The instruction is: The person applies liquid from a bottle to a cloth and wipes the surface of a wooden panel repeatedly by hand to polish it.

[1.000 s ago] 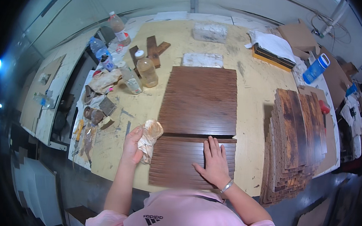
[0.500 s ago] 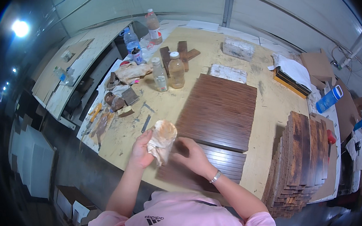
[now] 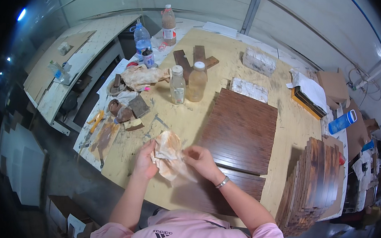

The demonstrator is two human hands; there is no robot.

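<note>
A cream cloth with brown stains (image 3: 169, 147) is bunched above the near part of the table. My left hand (image 3: 145, 161) is closed on its left side, thumb against the folds. At the cloth's right edge, my right hand (image 3: 201, 162) pinches it between thumb and fingers; a loose lower corner is smeared by motion. Just right of the cloth lie dark brown wooden strips (image 3: 243, 127), set side by side in a large block. A second block of strips (image 3: 243, 187) lies nearer me, partly under my right forearm.
A tall stack of brown boards (image 3: 312, 180) stands at the right. Beyond the cloth are a clear glass bottle (image 3: 177, 89) and a white-capped bottle (image 3: 197, 84). Crumpled rags (image 3: 142, 78) and a yellow tool (image 3: 96, 120) lie left. White-smeared blocks (image 3: 259, 62) sit at the back.
The cloth has been spread wider and hangs more open. My right hand has come from beside the cloth onto its edge. The whole view has shifted slightly.
</note>
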